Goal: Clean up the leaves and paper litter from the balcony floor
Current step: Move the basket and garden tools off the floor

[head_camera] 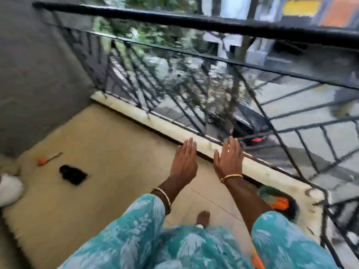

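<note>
Both hands reach forward with fingers stretched flat and nothing in them: the left hand (184,162) and the right hand (229,160) hover side by side, apart, over the pale curb (136,111) at the foot of the black railing (194,22). Each wrist wears a bangle. On the tan balcony floor (108,152), well to the left of the hands, lie a dark scrap of litter (72,174) and, near the grey wall (38,74), a small orange-tipped piece (48,159). The picture is too blurred to name either. A bare foot (203,218) shows below.
</note>
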Tool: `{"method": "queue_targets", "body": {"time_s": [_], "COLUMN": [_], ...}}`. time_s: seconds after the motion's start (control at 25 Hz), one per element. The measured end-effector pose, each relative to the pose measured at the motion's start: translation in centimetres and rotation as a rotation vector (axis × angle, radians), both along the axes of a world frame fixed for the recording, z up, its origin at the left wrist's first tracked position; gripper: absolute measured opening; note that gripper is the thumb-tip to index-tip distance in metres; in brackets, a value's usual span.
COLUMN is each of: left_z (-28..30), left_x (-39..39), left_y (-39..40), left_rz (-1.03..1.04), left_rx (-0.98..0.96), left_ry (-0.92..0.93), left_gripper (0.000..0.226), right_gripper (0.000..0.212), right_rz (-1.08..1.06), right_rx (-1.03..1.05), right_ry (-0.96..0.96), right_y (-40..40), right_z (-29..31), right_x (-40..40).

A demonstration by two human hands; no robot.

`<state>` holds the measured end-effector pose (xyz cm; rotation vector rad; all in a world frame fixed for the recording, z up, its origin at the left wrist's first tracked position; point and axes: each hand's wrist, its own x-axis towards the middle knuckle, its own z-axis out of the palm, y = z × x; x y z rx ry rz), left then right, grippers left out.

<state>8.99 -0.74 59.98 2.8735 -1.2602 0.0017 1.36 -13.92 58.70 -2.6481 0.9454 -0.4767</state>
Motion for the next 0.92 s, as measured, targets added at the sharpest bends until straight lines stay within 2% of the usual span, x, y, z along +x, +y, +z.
{"method": "queue_targets", "body": {"time_s": [0.2,0.36,0.56,0.72,0.92], "left_z": [1.1,1.6,1.3,1.5,1.6], "left_x": [3.4,8.2,15.6,19.9,24.5], "left_y": [10.8,19.9,33.2,43.6,54.9], "left_rz": [0.319,0.494,0.668,0.743,0.957], "left_rx": [0.039,0.003,0.013,-0.018,-0.035], "left_ry": [0.036,0.042,-0.045,-0.044,-0.037], "left_gripper": [0.077,0.065,0.063,0.072,0.072], "right_gripper": [0.057,0.058,0.059,0.058,0.058], "right_rz": [0.326,0.516,0.643,0.738,0.863], "right_rx": [-0.047,-0.083,-0.151,-0.128,-0.11], "right_ry": [-0.09,-0.111,-0.111,-0.082,-0.036], "right_y": [10.7,20.2,33.2,43.5,55.2], "right_z": [3.1,4.6,3.0,1.6,1.3], "right_x": [8.3,14.9,23.4,28.2,34.9]}}
